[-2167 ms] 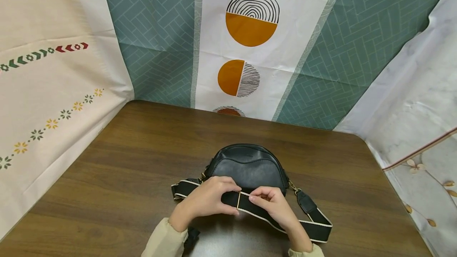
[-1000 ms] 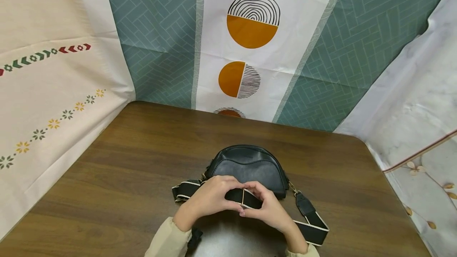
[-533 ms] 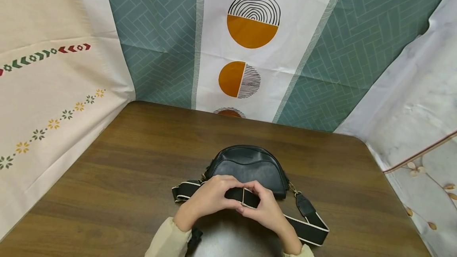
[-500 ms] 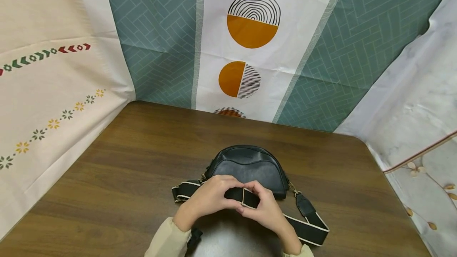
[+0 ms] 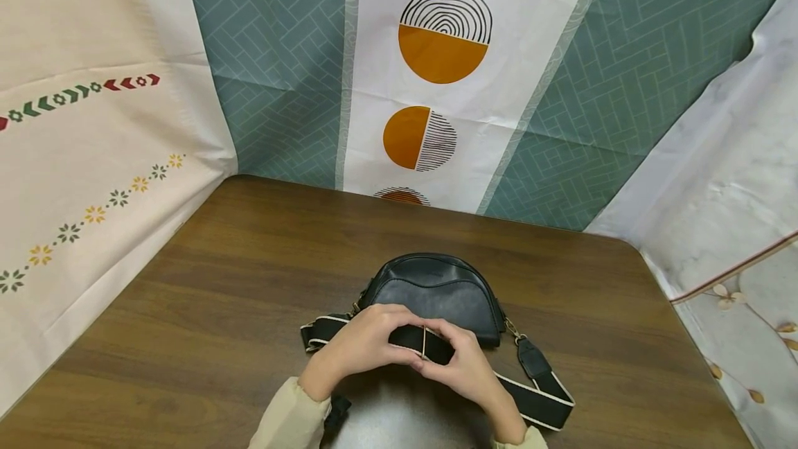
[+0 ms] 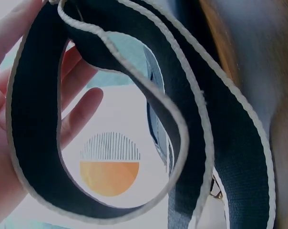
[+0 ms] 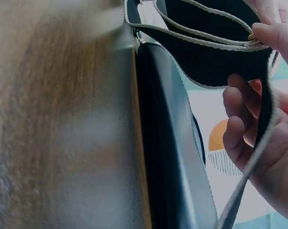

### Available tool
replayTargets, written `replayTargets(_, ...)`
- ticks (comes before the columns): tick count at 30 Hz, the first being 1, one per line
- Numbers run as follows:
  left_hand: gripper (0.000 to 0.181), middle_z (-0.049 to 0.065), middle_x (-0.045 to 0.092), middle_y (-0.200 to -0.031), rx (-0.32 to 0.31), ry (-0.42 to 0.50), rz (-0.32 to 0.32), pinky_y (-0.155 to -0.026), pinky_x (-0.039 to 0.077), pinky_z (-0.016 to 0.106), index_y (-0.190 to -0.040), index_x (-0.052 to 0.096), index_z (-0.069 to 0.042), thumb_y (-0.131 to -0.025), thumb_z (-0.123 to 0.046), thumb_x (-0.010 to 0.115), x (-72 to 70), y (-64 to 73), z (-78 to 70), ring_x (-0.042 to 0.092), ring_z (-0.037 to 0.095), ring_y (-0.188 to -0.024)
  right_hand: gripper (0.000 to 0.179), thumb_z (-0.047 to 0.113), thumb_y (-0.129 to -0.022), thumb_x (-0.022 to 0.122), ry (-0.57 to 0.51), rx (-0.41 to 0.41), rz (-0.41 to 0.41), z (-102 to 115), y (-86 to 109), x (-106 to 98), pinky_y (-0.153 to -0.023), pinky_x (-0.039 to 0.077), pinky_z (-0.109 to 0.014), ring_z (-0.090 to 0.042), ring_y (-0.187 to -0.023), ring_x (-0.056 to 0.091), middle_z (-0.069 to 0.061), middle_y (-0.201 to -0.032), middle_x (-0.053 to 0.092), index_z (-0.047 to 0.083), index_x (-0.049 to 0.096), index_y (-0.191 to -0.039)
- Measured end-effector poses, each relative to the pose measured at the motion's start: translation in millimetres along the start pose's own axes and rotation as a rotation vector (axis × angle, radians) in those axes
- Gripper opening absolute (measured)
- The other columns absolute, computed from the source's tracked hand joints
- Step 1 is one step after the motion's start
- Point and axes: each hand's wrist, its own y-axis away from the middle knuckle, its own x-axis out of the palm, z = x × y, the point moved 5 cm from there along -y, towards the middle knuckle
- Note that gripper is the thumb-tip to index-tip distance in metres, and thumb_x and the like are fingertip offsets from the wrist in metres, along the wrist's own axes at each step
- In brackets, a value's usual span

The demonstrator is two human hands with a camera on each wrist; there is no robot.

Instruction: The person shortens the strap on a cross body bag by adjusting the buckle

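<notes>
A black half-moon bag (image 5: 430, 296) stands on the table with its wide strap (image 5: 536, 404), black with cream edges, lying in front of it. In the head view a thin gold slider buckle (image 5: 424, 342) crosses the strap between my hands. My left hand (image 5: 368, 341) pinches the strap's edges at the buckle from the left. From the right, my right hand (image 5: 464, 366) pinches the same spot, fingertips meeting the left ones. Up close in the left wrist view, the strap (image 6: 34, 114) curves in a loop. The right wrist view shows the strap (image 7: 215, 62) gathered at my fingers.
The brown wooden table (image 5: 249, 283) reaches back to hanging cloths, including a patterned teal and white one (image 5: 280, 75). At the bag's right end, a metal clasp (image 5: 512, 328) joins it to the strap's leather tab (image 5: 533, 359). A small black item (image 5: 337, 411) lies beside my left sleeve.
My right hand has come left along the strap to meet my left hand at the buckle. Over the last half second both hands have stayed almost still.
</notes>
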Motion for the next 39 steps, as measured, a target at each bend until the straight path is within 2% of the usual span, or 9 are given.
replayTargets(4, 0.037, -0.004, 0.062, -0.093, -0.002, 0.012, -0.005, -0.075, 0.042, 0.018, -0.100, 0.066, -0.008, -0.072, -0.031, 0.073, -2.6, 1.5, 1.9, 0.056, 0.006, -0.084, 0.040, -0.002, -0.067, 0.072, 0.000, 0.015, 0.016, -2.7, 0.5, 1.0, -0.053, 0.048, -0.035, -0.028, -0.066, 0.058, -0.011, -0.086, 0.062, -0.002, 0.056, -0.104)
replayTargets(10, 0.041, -0.003, 0.061, -0.093, -0.072, 0.032, 0.001, -0.069, 0.043, 0.019, -0.101, 0.065, -0.007, -0.071, -0.032, 0.074, -9.9, 10.3, 9.4, 0.054, 0.006, -0.080, 0.044, 0.005, -0.066, 0.074, 0.040, 0.031, 0.021, -28.5, 5.9, 4.4, -0.059, 0.046, -0.026, -0.010, -0.071, 0.058, 0.000, -0.089, 0.063, 0.009, 0.053, -0.105)
replayTargets(13, 0.042, -0.002, 0.061, -0.095, -0.106, 0.042, 0.002, -0.070, 0.044, 0.021, -0.103, 0.064, -0.006, -0.070, -0.031, 0.074, -13.9, 15.3, 14.3, 0.054, 0.007, -0.081, 0.044, 0.007, -0.066, 0.073, 0.042, 0.028, 0.018, -33.0, 7.0, 3.9, -0.061, 0.045, -0.024, -0.008, -0.073, 0.057, 0.002, -0.088, 0.063, 0.011, 0.052, -0.105)
replayTargets(22, 0.050, 0.004, 0.061, -0.101, -0.188, 0.059, 0.003, -0.073, 0.046, 0.024, -0.108, 0.061, -0.001, -0.067, -0.023, 0.078, -20.8, 29.6, 29.4, 0.055, 0.012, -0.087, 0.044, 0.009, -0.067, 0.073, 0.054, 0.029, 0.022, -33.2, 7.5, 2.1, -0.062, 0.045, -0.026, -0.008, -0.073, 0.058, 0.003, -0.087, 0.064, 0.011, 0.051, -0.105)
replayTargets(27, 0.058, 0.008, 0.059, -0.106, -0.247, 0.052, 0.023, -0.078, 0.045, 0.031, -0.113, 0.057, 0.002, -0.065, -0.020, 0.079, -22.2, 40.8, 39.1, 0.055, 0.018, -0.093, 0.044, 0.009, -0.067, 0.073, 0.055, 0.051, 0.023, -34.5, 8.8, 1.5, -0.064, 0.045, -0.026, -0.007, -0.072, 0.059, 0.006, -0.086, 0.064, 0.013, 0.052, -0.104)
replayTargets(34, 0.054, 0.009, 0.060, -0.102, -0.271, 0.040, 0.041, -0.080, 0.045, 0.034, -0.111, 0.057, 0.005, -0.064, -0.011, 0.079, -27.0, 53.4, 49.7, 0.057, 0.021, -0.091, 0.043, 0.008, -0.066, 0.072, 0.070, 0.103, 0.028, -38.0, 10.2, 0.6, -0.063, 0.044, -0.024, -0.005, -0.067, 0.058, 0.008, -0.081, 0.063, 0.015, 0.053, -0.104)
replayTargets(39, 0.052, 0.009, 0.060, -0.102, -0.271, -0.025, 0.059, -0.082, 0.043, 0.035, -0.107, 0.059, 0.005, -0.062, -0.009, 0.080, -29.3, 58.1, 55.7, 0.056, 0.022, -0.094, 0.046, 0.003, -0.065, 0.071, 0.050, 0.125, 0.029, -28.7, 8.0, -0.9, -0.064, 0.047, -0.026, -0.007, -0.070, 0.059, 0.004, -0.083, 0.064, 0.010, 0.054, -0.108)
